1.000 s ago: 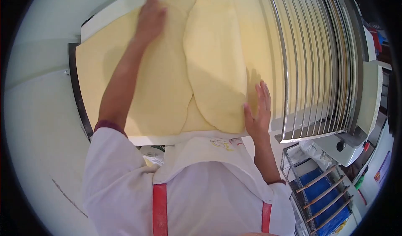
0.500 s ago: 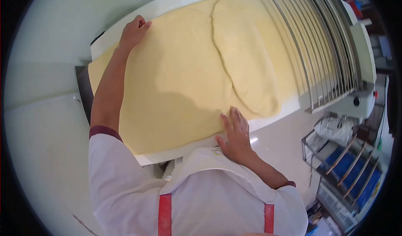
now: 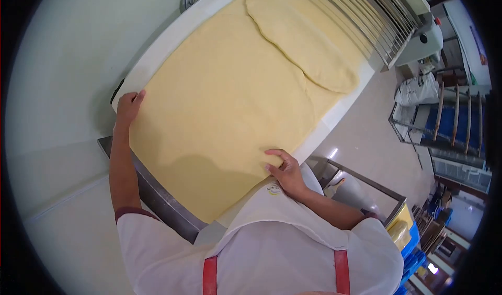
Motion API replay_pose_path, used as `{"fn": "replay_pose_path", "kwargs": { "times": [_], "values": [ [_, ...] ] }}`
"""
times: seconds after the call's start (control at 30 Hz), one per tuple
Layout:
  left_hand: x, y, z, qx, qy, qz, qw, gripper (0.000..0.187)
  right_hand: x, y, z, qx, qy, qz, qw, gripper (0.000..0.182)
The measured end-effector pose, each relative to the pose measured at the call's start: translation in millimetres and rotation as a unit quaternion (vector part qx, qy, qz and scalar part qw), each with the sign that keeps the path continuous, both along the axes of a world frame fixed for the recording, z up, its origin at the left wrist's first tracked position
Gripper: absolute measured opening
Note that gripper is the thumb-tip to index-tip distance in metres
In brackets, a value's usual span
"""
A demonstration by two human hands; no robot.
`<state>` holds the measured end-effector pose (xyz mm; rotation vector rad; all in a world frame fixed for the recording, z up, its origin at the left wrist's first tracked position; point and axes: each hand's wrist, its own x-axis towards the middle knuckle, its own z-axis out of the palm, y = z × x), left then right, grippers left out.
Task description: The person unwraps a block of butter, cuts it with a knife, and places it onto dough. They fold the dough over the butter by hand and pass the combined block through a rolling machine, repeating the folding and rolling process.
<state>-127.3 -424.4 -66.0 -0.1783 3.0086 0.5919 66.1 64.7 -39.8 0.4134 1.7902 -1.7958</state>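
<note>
A large pale yellow sheet of dough point(image 3: 209, 101) lies over the white belt, its far end folded back in a flap point(image 3: 298, 38). At the sheet's left edge, my left hand point(image 3: 130, 106) is closed, with thumb and fingers pinched on the dough's edge. My right hand point(image 3: 285, 170) is at the near right edge, thumb and index finger apart in a curve on or just over the dough. Nothing shows between those fingers.
Metal guard bars point(image 3: 361, 18) cross the belt's far end. A steel edge point(image 3: 167, 195) runs along the near left. At the right are a metal-framed table point(image 3: 366, 177), a rack with rods point(image 3: 456, 114) and a white bag point(image 3: 418, 90). A pale wall stands left.
The view has turned and shifted. My left hand is lower in view, still at the dough's left edge. My right hand has moved away from the folded flap, its fingers now more curled.
</note>
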Motion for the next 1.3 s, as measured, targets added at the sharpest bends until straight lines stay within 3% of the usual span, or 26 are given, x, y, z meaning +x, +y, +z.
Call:
{"fn": "replay_pose_path", "kwargs": {
  "times": [0.1, 0.2, 0.3, 0.4, 0.53, 0.6, 0.7, 0.77, 0.8, 0.83, 0.9, 0.93, 1.0, 1.07, 1.13, 1.2, 1.3],
  "values": [
    [19, -12, 4, 0.004, -0.021, 0.017, 1.000, 0.060, 7, -21, -14, -0.048, 0.052, -0.078, 0.994, 0.029],
    [33, -22, 5, 0.011, 0.000, 0.020, 1.000, 0.060, -1, -25, 24, -0.033, -0.041, -0.066, 0.996, 0.026],
    [38, -32, 8, 0.014, 0.000, 0.032, 0.999, 0.060, 6, -21, 11, 0.067, 0.029, 0.019, 0.997, 0.028],
    [47, -43, 3, 0.004, -0.018, 0.029, 0.999, 0.059, 10, -19, 12, 0.003, -0.044, 0.022, 0.999, 0.028],
    [49, -50, 2, -0.001, -0.075, 0.058, 0.996, 0.055, 11, -17, 5, 0.023, -0.003, 0.086, 0.996, 0.026],
    [53, -33, 4, -0.023, -0.018, 0.087, 0.996, 0.051, 8, -13, 0, -0.003, -0.012, 0.112, 0.994, 0.030],
    [63, -37, -16, 0.019, 0.112, 0.153, 0.982, 0.043, -30, 23, 35, 0.027, -0.072, 0.291, 0.954, 0.034],
    [69, -36, -24, 0.036, 0.161, 0.206, 0.965, 0.035, -56, 65, 37, 0.090, 0.057, 0.316, 0.943, 0.034],
    [70, -31, -22, 0.028, 0.161, 0.234, 0.958, 0.032, -73, 86, 34, 0.153, 0.086, 0.263, 0.949, 0.029],
    [69, -25, -20, 0.019, 0.161, 0.262, 0.951, 0.029, -89, 102, 23, 0.186, 0.164, 0.129, 0.960, 0.028],
    [65, -8, -14, -0.167, 0.214, 0.278, 0.921, 0.030, -143, 134, 23, 0.398, 0.382, 0.099, 0.828, 0.038],
    [59, 4, -9, -0.259, 0.236, 0.282, 0.893, 0.032, -170, 142, 29, 0.426, 0.407, 0.135, 0.797, 0.049],
    [37, 55, -10, -0.130, 0.271, 0.250, 0.920, 0.042, -201, 154, 11, 0.479, 0.486, 0.187, 0.707, 0.056],
    [3, 132, -28, -0.089, 0.278, 0.107, 0.951, 0.053, -215, 164, 9, 0.464, 0.507, 0.227, 0.690, 0.055],
    [-34, 237, -35, -0.080, 0.265, 0.031, 0.960, 0.064, -224, 174, 4, 0.449, 0.521, 0.261, 0.678, 0.053],
    [-82, 328, -26, -0.019, 0.170, 0.048, 0.984, 0.071, -230, 183, -1, 0.437, 0.528, 0.280, 0.672, 0.051],
    [-145, 404, -17, -0.067, 0.179, 0.042, 0.981, 0.072, -239, 201, -4, 0.379, 0.549, 0.299, 0.682, 0.046]
  ]
}}
